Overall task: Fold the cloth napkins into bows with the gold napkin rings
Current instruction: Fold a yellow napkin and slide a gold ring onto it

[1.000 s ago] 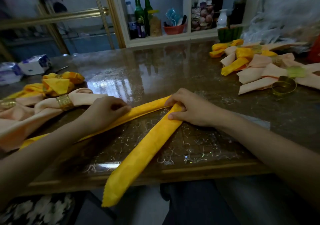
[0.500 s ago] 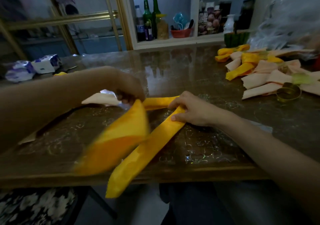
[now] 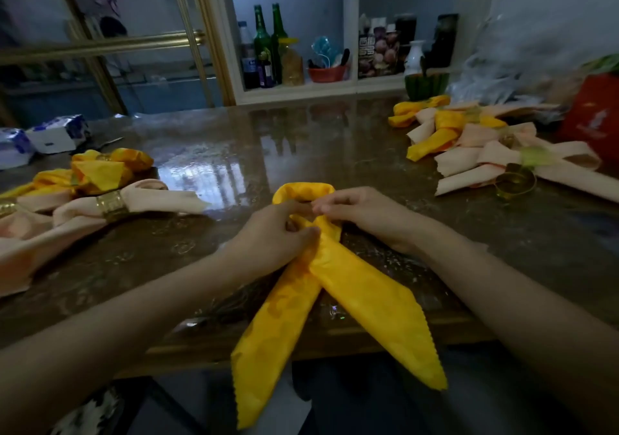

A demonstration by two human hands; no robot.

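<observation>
Glossy brown table (image 3: pixel 254 153), stone-patterned under a clear film, mirroring pale light. At its near edge, centre: yellow napkin (image 3: pixel 361 297), satiny cloth folded into a long flat band, bent into a rounded loop at the far end, tails crossed and fanned toward the viewer, zigzag-cut ends hanging past the table's edge.

Left hand (image 3: pixel 278 237) on the crossing of that napkin, fingers curled, thumb and fingertips pinching the gathered cloth. Right hand (image 3: pixel 361 213) against the loop's right side, knuckles up, fingers bent and gripping the fold.

Left of the yellow napkin, apart from it: peach napkin (image 3: pixel 160 197), matte and soft, cinched by a ribbed gold ring (image 3: pixel 112 204), with crumpled yellow cloths (image 3: pixel 100 173) just beyond.

Right of the yellow napkin, well apart: heap of folded peach and yellow napkins (image 3: pixel 469 153), flat bands with pinked ends, and at the heap's near side loose gold rings (image 3: pixel 516 183), thin shiny hoops.

Far beyond the yellow napkin: white shelf (image 3: pixel 351 32) holding two tall green glass bottles (image 3: pixel 263 39) and a red bowl (image 3: pixel 326 73).
</observation>
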